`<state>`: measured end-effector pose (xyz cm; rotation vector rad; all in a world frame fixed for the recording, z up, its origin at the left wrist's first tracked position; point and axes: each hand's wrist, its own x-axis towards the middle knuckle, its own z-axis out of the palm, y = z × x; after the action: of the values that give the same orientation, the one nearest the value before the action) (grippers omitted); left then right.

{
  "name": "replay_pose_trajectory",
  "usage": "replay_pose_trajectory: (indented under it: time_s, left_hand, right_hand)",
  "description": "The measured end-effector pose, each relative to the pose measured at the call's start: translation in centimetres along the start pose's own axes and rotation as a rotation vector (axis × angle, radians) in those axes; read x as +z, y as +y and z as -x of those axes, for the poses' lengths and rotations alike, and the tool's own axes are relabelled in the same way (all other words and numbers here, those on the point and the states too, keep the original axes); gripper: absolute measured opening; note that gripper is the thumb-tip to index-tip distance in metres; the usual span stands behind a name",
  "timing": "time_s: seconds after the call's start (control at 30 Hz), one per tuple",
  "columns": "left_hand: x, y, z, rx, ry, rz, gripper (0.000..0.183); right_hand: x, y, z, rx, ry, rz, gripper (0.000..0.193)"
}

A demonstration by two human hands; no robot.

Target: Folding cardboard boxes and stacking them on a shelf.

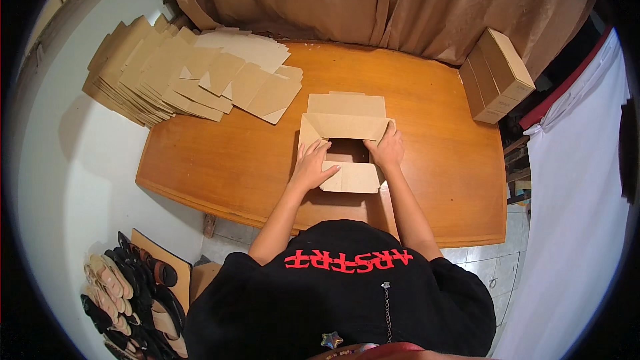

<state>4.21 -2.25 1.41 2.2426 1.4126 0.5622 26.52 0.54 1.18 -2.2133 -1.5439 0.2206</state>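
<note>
A brown cardboard box (347, 105) stands on the wooden table in front of me, its top open. One long flap is up at the far side, and the near flap (351, 179) leans out toward me. My left hand (312, 166) grips the left side, fingers over the edge and thumb along the near flap. On the opposite side, my right hand (386, 149) clasps the right wall near its far corner, with the thumb at the opening. The box's inside is dark, and its lower part is partly hidden by my hands and the flap.
Flat cardboard pieces (143, 70) lie in a fanned stack at the table's (427, 93) far left. Closed cardboard boxes (497, 77) stand at the far right. A brown curtain (320, 0) hangs behind, a white cloth (580, 160) at right. Shoes (137, 287) sit at lower left.
</note>
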Motion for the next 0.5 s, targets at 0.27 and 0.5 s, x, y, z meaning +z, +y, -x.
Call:
replay_pose_trajectory:
  time_s: [0.27,0.5]
  left_hand:
    - [-0.70,0.34,-0.13,-0.043,-0.061,-0.021,0.076]
    - [-0.90,-0.16,-0.13,-0.035,-0.097,0.017,0.080]
  right_hand:
    - [-0.18,-0.19,0.13,0.003,-0.002,-0.004,0.091]
    - [-0.38,-0.17,0.12,0.026,-0.030,0.001,0.093]
